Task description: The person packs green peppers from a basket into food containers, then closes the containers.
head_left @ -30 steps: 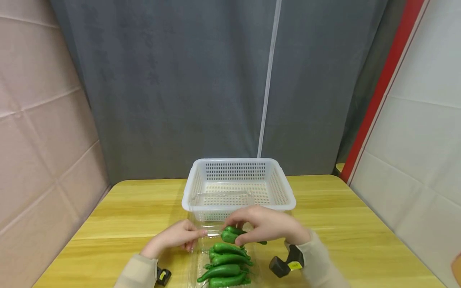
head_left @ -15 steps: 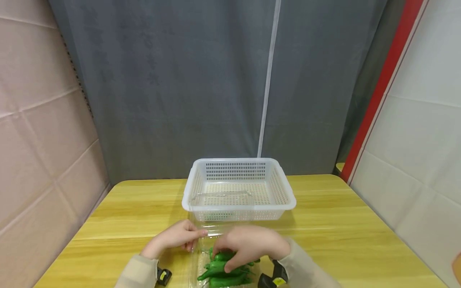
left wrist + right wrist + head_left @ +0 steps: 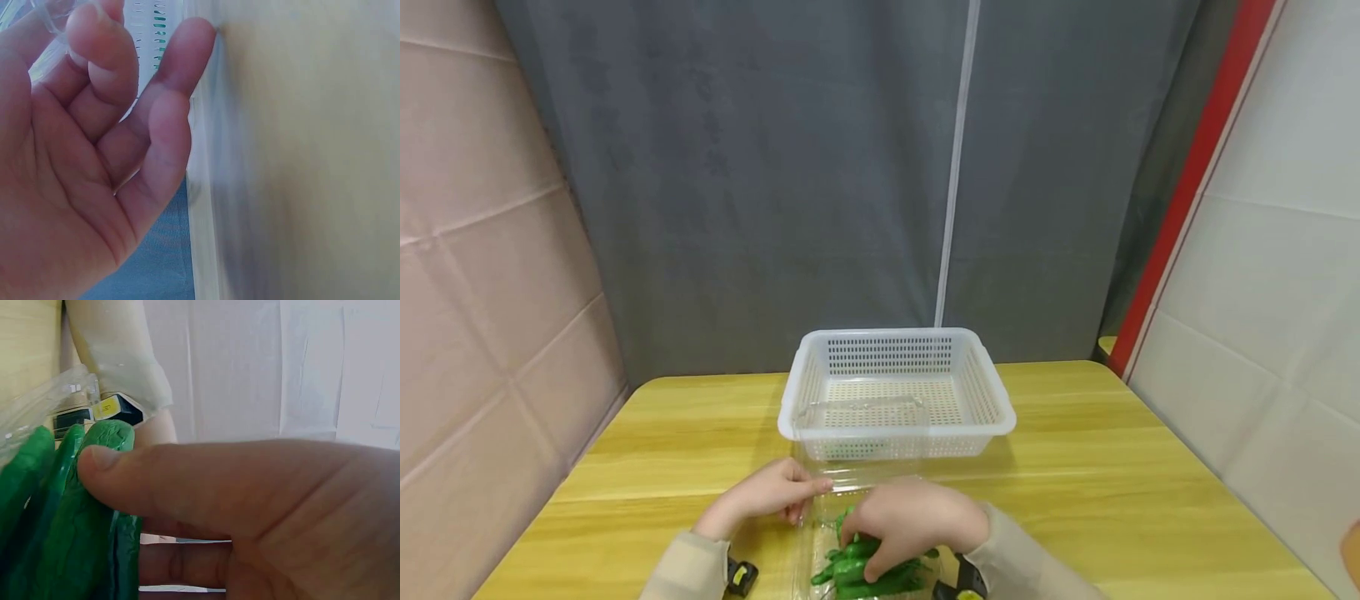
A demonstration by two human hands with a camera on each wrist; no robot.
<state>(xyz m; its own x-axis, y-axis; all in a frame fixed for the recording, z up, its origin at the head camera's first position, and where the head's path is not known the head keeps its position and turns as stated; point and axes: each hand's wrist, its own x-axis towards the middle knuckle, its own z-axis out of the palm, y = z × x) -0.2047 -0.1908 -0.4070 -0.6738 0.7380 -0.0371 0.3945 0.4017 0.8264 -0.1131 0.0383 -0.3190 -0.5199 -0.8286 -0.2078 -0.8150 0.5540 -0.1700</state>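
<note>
A clear plastic clamshell box (image 3: pixel 805 554) lies with its lid raised toward the back. Several green peppers (image 3: pixel 850 572) fill its near part, partly hidden by my right hand (image 3: pixel 917 521). That hand reaches down into the box and grips peppers, its thumb pressed on one pepper (image 3: pixel 69 525) in the right wrist view. At the box's left edge my left hand (image 3: pixel 771 494) pinches the clear plastic between thumb and forefinger. In the left wrist view, plastic (image 3: pixel 55 14) shows at the upper left, while the other fingers are loosely bent.
A white perforated basket (image 3: pixel 887 334) stands behind the box, seen partly through the clear lid. Both stand on a yellow wooden table (image 3: pixel 1097 492). A grey curtain (image 3: pixel 760 183) hangs behind, with pale walls on both sides.
My right hand has moved down and toward me from the box's far part, where it held peppers above the others, onto the pile. The left hand stays in place.
</note>
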